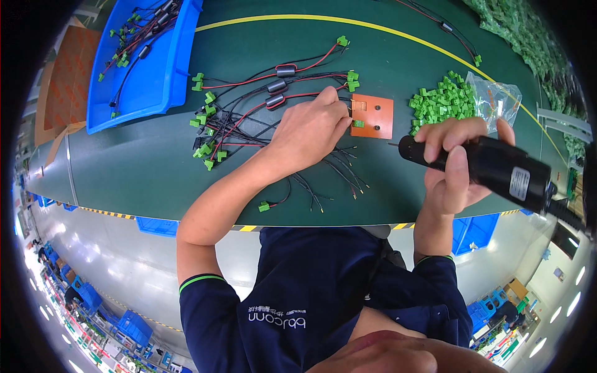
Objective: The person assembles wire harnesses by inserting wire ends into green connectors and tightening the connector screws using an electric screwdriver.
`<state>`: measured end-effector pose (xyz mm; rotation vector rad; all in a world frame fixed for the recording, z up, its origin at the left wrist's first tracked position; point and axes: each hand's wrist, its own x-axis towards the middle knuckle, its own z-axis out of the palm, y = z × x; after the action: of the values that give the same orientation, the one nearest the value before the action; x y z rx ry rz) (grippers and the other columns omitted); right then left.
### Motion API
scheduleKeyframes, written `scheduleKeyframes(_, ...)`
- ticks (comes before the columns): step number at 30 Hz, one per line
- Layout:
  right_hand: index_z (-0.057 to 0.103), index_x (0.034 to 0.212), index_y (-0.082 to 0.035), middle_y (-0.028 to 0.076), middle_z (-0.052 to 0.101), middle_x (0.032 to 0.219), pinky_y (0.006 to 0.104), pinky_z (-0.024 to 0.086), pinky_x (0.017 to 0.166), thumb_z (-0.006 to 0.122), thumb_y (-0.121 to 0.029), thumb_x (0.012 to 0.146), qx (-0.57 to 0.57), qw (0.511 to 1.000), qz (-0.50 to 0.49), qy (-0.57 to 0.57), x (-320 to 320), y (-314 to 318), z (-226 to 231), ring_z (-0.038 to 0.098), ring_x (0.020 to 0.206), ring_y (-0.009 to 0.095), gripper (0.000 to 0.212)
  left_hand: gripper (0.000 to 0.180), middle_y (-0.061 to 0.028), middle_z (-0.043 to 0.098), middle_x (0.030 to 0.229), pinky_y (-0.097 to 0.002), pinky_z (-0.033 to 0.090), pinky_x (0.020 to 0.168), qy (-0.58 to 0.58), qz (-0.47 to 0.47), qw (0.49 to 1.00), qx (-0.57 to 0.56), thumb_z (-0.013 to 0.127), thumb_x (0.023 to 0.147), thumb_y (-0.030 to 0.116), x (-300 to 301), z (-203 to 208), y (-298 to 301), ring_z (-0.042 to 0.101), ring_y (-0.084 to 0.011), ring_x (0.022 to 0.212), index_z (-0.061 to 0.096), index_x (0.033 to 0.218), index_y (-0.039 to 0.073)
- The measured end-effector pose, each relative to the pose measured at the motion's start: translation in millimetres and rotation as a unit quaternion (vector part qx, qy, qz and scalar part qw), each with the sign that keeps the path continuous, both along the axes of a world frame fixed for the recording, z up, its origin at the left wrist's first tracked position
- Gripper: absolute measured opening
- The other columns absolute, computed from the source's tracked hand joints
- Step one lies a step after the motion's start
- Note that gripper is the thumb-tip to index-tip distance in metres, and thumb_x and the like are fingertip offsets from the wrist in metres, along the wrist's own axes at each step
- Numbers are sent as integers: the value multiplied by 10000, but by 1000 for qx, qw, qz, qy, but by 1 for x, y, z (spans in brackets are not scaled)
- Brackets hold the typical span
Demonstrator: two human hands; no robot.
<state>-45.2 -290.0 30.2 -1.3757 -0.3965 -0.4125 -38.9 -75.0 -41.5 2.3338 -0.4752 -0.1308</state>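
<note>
My right hand (457, 158) is wrapped round a black electric screwdriver (507, 171), held just above the table with its thin bit pointing left. That bit ends a short way from an orange fixture block (379, 110). At the block's left side my left hand (314, 127) is closed, its fingertips pinched by a small green terminal connector (359, 124) seated there. What those fingers hold is hidden. Black and red cables (249, 118) with dark cylindrical cores (276, 86) and green connectors lie left of and behind this hand. Loose wires with bare ends (339, 171) spread in front of it.
A pile of green connectors (443, 99) lies right of the block, beside a clear plastic bag (497, 99). At the left stands a blue bin (134, 102) with more cables, next to a cardboard box (68, 81). Green bubble wrap (528, 37) is at the far right.
</note>
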Motion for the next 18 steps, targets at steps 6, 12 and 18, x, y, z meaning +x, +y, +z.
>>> scheduleKeyframes(6,390,1482,-120,98,564,820,401,515,595,697,-164,973,82,992,94,-9,12,10,6,529,562,179,596,154,-94,526,1051,-487,499,648,6,11,999,-30,687,965,143,0,1,0,644,-342,786,654,922,-1)
scheduleKeyframes(12,425,1323,-121,52,479,671,333,421,492,616,-88,1011,137,979,149,-16,25,24,-2,425,484,138,368,156,-86,528,1043,-481,507,640,15,10,999,-28,692,963,146,0,0,0,647,-339,780,669,925,-4)
scheduleKeyframes(18,412,1228,-122,52,477,662,315,388,456,595,-35,1008,119,978,170,-1,35,35,-19,407,473,123,299,159,-86,542,1031,-477,521,642,3,16,999,-40,700,954,146,0,-3,-1,652,-337,775,678,917,-7)
